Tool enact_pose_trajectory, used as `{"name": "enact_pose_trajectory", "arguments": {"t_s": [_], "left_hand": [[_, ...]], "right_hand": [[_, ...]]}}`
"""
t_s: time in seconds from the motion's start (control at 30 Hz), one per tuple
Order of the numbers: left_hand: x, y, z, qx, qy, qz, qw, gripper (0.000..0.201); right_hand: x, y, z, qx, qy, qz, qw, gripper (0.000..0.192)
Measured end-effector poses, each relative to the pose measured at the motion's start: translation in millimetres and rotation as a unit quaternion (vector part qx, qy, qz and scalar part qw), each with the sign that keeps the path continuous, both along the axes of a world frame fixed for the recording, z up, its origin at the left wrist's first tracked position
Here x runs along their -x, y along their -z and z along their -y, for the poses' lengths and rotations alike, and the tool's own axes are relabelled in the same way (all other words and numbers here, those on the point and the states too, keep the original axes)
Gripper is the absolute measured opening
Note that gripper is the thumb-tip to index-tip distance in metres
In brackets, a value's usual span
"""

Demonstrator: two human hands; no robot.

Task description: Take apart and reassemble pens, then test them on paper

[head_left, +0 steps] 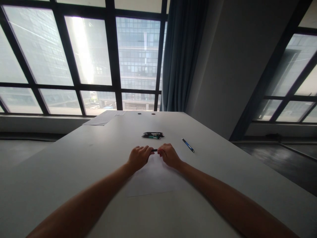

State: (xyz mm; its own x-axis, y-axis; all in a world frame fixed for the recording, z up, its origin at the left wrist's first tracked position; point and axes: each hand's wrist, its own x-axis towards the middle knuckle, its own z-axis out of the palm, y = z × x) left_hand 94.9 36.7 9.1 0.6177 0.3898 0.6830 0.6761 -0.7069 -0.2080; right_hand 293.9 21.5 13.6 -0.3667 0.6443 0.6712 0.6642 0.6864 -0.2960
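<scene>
Pen (155, 150) between left grip (140, 156) and right grip (170, 155) is too small to read.

Holding both arms (99, 195) out front, angling inward, gripping with left hand (140, 157) and right hand (170, 156) pretty close together.

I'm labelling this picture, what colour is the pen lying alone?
The lone pen is blue and black, best seen in the head view.
</scene>
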Motion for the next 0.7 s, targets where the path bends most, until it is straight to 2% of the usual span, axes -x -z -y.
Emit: {"name": "enact_pose_trajectory", "arguments": {"t_s": [0.27,0.43,0.53,0.7], "left_hand": [[-1.2,-2.2,1.9,-0.010,-0.010,-0.017,1.000,0.025],[-2.3,-3.0,5.9,0.024,-0.018,-0.020,0.999,0.023],[-2.7,-1.7,6.7,0.049,-0.028,-0.014,0.998,0.023],[-4.3,1.7,4.5,0.065,-0.037,0.030,0.997,0.025]], "right_hand": [[1.8,-5.0,3.2,-0.047,-0.014,0.014,0.999,0.054],[-2.6,-6.3,2.6,-0.118,-0.006,0.085,0.989,0.048],[-5.3,-7.6,1.8,-0.150,-0.015,0.137,0.979,0.037],[-2.9,-8.5,1.6,-0.138,-0.010,0.121,0.983,0.026]]}}
